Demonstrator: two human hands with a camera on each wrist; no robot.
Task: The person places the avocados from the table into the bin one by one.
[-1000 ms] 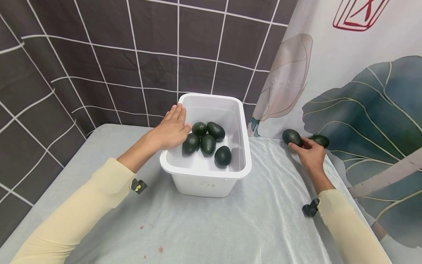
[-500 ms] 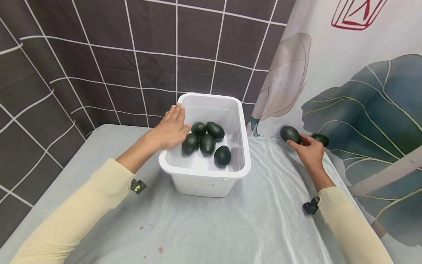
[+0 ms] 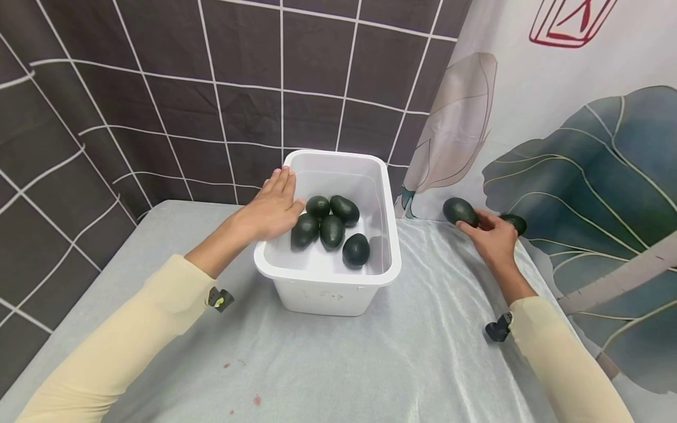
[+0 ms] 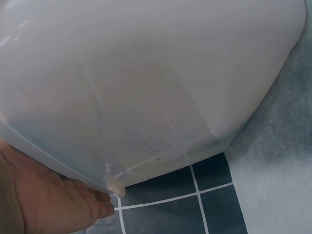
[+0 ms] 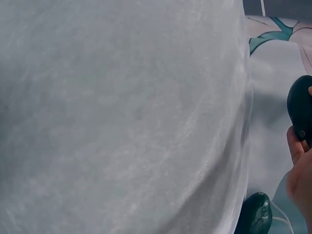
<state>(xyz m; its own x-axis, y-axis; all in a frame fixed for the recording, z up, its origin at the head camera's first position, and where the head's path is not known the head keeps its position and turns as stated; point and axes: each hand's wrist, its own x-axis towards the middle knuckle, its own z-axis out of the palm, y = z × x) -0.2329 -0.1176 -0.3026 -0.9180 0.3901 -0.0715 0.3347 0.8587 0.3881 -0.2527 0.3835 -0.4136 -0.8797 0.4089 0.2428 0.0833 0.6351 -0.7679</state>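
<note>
My left hand (image 3: 272,205) lies flat along the left rim of a white plastic tub (image 3: 328,275), fingers straight, thumb over the inner side. In the left wrist view, the palm (image 4: 53,204) shows beside the tub's outer wall (image 4: 146,97). Several dark green avocados (image 3: 332,231) sit on the tub floor. Off to the right, my right hand (image 3: 496,238) grips another avocado (image 3: 459,210) between thumb and fingers. The right wrist view catches this avocado (image 5: 298,105) at its edge. One more avocado (image 3: 515,223) lies just behind the right hand, partly hidden by it.
A pale grey cloth (image 3: 317,364) covers the table, wrinkled on the right. Behind the tub hangs a dark gridded curtain (image 3: 243,64). A white curtain with a leaf print (image 3: 592,170) borders the table's right edge.
The right hand has shifted a little left and up with its avocado, away from the one behind it. The left hand and the tub stay put.
</note>
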